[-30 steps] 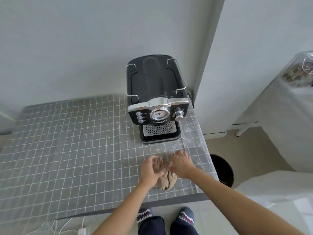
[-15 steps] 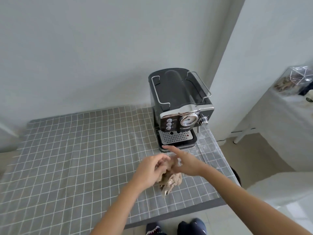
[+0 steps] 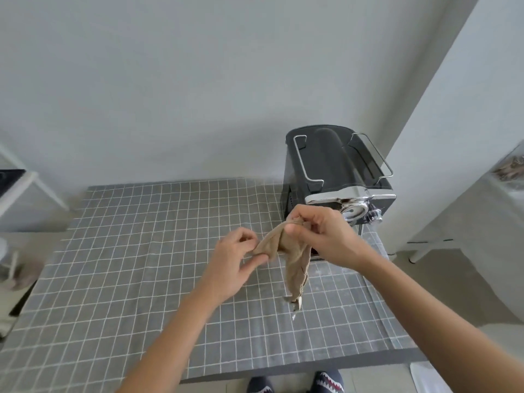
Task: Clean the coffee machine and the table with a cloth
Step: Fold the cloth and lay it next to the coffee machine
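Note:
A tan cloth hangs in the air above the table, which is covered in grey checked fabric. My left hand pinches one corner of the cloth. My right hand grips the other upper edge, a little higher. The rest of the cloth dangles down between them, its tip just over the table. The black and chrome coffee machine stands at the table's back right corner, right behind my right hand, which hides its lower front.
A white wall runs behind the table and a white pillar stands right of the machine. A white table with a clear-wrapped item sits at the far right. White shelving is at the left edge. My feet show below the table's front edge.
Both hands have lifted the crumpled cloth off the table and pulled it apart, so it now hangs stretched between them. The view has shifted left, so the machine sits further right.

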Motion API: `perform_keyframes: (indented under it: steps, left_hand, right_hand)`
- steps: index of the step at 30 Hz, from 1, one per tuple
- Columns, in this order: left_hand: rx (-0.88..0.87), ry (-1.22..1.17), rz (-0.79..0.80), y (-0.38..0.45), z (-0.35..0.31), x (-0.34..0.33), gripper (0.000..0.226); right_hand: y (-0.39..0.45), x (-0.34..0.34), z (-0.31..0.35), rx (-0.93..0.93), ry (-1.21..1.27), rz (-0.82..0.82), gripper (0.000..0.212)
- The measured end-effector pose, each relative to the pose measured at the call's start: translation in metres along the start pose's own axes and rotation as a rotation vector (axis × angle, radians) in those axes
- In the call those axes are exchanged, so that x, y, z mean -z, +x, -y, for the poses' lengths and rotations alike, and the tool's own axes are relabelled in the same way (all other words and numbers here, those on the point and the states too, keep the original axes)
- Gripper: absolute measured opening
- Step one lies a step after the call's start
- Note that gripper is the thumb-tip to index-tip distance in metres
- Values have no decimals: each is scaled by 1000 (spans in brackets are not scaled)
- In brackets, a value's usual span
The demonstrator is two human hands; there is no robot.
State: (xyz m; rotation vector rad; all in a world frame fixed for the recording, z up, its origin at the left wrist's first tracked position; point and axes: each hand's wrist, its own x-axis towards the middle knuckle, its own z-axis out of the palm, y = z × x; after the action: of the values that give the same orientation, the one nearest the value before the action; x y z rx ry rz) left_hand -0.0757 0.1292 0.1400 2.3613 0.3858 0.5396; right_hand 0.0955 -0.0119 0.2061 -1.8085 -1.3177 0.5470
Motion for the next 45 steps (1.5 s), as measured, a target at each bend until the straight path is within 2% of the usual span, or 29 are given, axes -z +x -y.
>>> perform_keyframes:
  steps: [4, 6, 10, 14, 17, 20, 22, 26, 30, 34, 37, 40, 43, 45]
  left_hand:
    - [175, -402, -115, 1, 2, 23, 17]
    - [196, -632, -128, 5, 1, 41, 14]
    - [188, -664, -137, 21, 3, 63, 13]
    - [356, -766, -189, 41, 15, 63, 15]
    - [406, -774, -261, 53, 20, 67, 12]
    - [335, -805, -307, 55, 21, 79, 8]
    - [287, -810, -314, 45, 20, 82, 8]
    - [303, -728, -248, -4, 30, 55, 10]
    - [512, -737, -62, -82, 46, -5, 11]
    - [710, -717, 140, -157, 50, -58, 16]
    - [790, -748, 172, -175, 50, -67, 29]
    - [822, -750, 90, -154, 54, -56, 17]
    - [828, -685, -106, -110, 71, -48, 15]
    - [864, -518, -169, -80, 88, -48, 37]
  right_hand:
    - [12, 14, 16, -2, 1, -92, 5]
    - [17, 21, 15, -49, 21, -72, 5]
    - [29, 26, 12, -99, -23, -4, 6]
    - [54, 16, 3, -123, -160, -12, 10]
    - [71, 9, 3, -132, -185, -72, 14]
    - [77, 4, 11, -85, -138, -212, 11]
    - [70, 1, 14, -37, -67, -230, 10]
    - [29, -20, -7, -32, -8, -54, 10]
    - [-37, -62, -56, -188, -29, 174, 19]
    - [-101, -103, -97, -368, -50, 389, 16]
    - [-112, -110, -102, -430, -37, 479, 13]
    - [-82, -109, -102, -423, -56, 422, 15]
    - [-35, -113, -100, -462, 1, 241, 4]
    - [-11, -119, -104, -557, 17, 190, 43]
